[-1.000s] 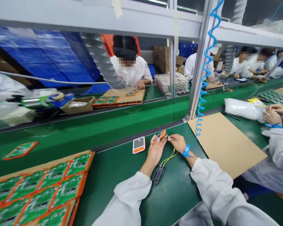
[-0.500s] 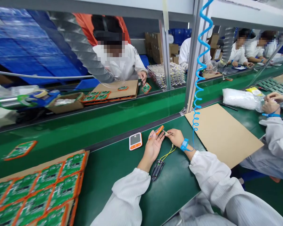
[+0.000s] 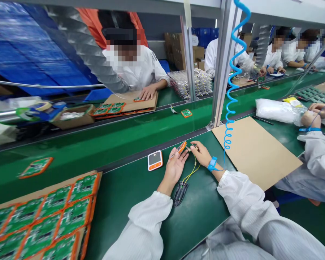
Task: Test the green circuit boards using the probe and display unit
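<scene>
My left hand holds a small orange-edged handheld device, tilted up on its fingers. Close to the device's edge, my right hand pinches the end of a yellow wire lead. Whether the lead's tip touches the device I cannot tell. The lead runs down to a dark battery holder lying on the green bench between my forearms. Left of my hands lies another white and orange device with a grey screen.
Stacked orange-edged circuit boards fill the lower left. Beyond the bench runs a green conveyor carrying loose boards. A cardboard sheet lies at right, beside a co-worker's hands. A blue coiled cord hangs near my right wrist.
The lead's end has lifted slightly with my right fingers. A board the opposite co-worker held now lies on the conveyor, and that hand rests on the cardboard. The left conveyor board moved right.
</scene>
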`<state>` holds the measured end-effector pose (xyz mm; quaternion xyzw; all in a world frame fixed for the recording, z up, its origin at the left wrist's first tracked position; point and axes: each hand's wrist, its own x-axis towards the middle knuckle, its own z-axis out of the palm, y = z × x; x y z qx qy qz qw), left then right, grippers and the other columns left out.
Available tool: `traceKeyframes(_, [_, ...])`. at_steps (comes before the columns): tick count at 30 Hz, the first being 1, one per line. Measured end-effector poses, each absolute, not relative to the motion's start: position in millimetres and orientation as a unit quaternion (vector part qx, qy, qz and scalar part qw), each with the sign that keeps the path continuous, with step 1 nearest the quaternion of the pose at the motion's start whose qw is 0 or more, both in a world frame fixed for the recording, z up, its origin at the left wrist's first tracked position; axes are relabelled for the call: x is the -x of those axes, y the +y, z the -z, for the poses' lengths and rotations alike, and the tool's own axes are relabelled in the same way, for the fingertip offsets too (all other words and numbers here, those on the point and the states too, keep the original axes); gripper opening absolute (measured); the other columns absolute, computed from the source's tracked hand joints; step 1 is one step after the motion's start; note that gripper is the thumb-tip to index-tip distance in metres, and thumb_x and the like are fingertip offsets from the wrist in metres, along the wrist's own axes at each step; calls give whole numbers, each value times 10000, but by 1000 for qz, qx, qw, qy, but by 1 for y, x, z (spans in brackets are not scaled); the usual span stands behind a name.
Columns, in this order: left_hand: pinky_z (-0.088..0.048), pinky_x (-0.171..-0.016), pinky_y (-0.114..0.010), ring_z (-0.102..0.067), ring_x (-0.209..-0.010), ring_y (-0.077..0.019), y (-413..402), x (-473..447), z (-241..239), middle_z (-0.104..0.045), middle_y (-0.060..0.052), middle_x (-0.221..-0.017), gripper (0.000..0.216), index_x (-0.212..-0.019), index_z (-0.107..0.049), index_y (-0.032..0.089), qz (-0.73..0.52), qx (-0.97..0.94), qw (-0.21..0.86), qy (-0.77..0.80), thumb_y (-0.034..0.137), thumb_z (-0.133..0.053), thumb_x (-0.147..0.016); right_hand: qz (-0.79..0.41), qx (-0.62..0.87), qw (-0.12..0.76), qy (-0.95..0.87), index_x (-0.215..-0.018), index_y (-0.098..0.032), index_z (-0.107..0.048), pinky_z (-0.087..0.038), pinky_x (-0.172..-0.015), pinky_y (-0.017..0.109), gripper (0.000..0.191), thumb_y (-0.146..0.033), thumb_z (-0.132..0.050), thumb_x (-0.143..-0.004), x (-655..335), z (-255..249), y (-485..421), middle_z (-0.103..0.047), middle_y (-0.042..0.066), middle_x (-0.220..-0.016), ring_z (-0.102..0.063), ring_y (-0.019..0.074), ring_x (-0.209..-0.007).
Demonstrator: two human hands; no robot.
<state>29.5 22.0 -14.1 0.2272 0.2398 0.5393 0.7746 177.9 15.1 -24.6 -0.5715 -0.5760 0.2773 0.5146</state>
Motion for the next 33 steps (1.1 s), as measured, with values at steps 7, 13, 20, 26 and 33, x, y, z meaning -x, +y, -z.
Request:
traceKeyframes(7, [-471,-930,-385,-663,-951,-207,22,-29,14,-690,-41,-1054,399,-1020,-561,225,-528,-227,779,251,259,-776,-685,-217,534,541,-612,-965,-171,-645,-453,-862,326,304,-325,-384,-935,-184,27,19,-650,78,-941,-590,175,-914])
traceKeyframes(13, [-462,-936,-395,-656,-937,-193,23,-26,18,-684,-23,-1037,430,-1049,-562,246,-519,-232,781,259,260,-779,-678,-202,550,515,-626,-983,-176,-687,-465,-819,311,268,-256,-444,-905,-188,29,22,-667,74,-897,-592,175,-848])
traceKeyframes(20, [-456,-926,-406,-640,-926,-182,23,-24,21,-656,-37,-1078,447,-1100,-552,261,-505,-265,777,265,246,-756,-702,-192,565,493,-633,-1012,-193,-699,-467,-826,303,276,-243,-449,-906,-189,23,20,-683,66,-918,-604,171,-857])
traceKeyframes(26, [-490,-833,-328,-637,-884,-158,17,-26,17,-641,-20,-1049,578,-1173,-517,290,-501,-285,769,277,189,-771,-664,-171,556,480,-657,-1045,-200,-694,-459,-860,304,308,-261,-414,-934,-188,19,18,-670,71,-945,-595,173,-898])
traceKeyframes(33, [-468,-900,-266,-602,-1007,-151,9,-31,17,-566,-21,-1231,847,-1289,-427,360,-540,-378,692,295,97,-806,-578,-147,578,475,-647,-1221,-203,-609,-393,-977,358,347,-270,-434,-929,-189,16,17,-606,99,-1136,-516,202,-1086])
